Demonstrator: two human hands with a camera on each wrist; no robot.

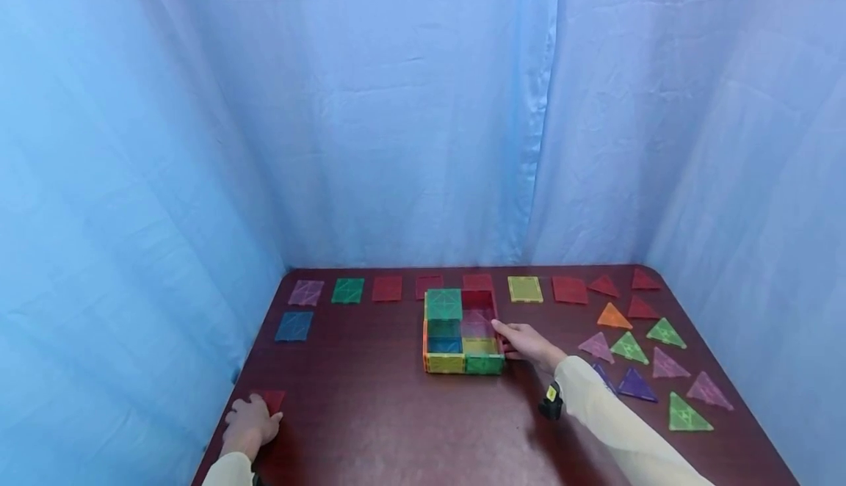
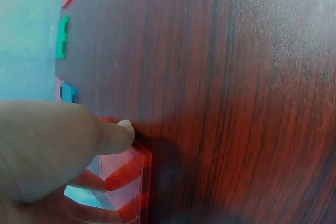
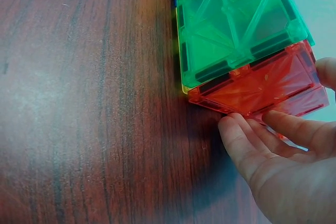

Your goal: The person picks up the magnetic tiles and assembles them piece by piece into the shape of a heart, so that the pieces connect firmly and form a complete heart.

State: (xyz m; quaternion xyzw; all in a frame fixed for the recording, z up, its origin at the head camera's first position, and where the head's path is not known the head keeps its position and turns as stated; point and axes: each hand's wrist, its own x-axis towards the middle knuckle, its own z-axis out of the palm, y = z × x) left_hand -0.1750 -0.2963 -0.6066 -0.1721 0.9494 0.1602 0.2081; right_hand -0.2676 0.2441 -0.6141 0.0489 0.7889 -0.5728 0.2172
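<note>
Near the table's left front edge, my left hand [image 1: 248,423] holds a red square magnetic tile [image 1: 274,399]. In the left wrist view, the thumb lies at the tile's edge, and the fingers [image 2: 123,176] show through its clear red face. My right hand [image 1: 527,342] grips the right wall of a low box of magnetic tiles [image 1: 446,363], thumb at the rim and fingers against the red outer side [image 3: 257,85]. A green square tile [image 1: 443,304] covers the box's back left part; the other sections are uncovered from above.
Square tiles line the table's back edge, among them a green one [image 1: 347,291] and a yellow one [image 1: 525,289]. A blue square tile [image 1: 294,326] lies at the left. Several triangular tiles, such as an orange one [image 1: 614,316], spread over the right side. Blue curtains [image 1: 410,119] surround the table.
</note>
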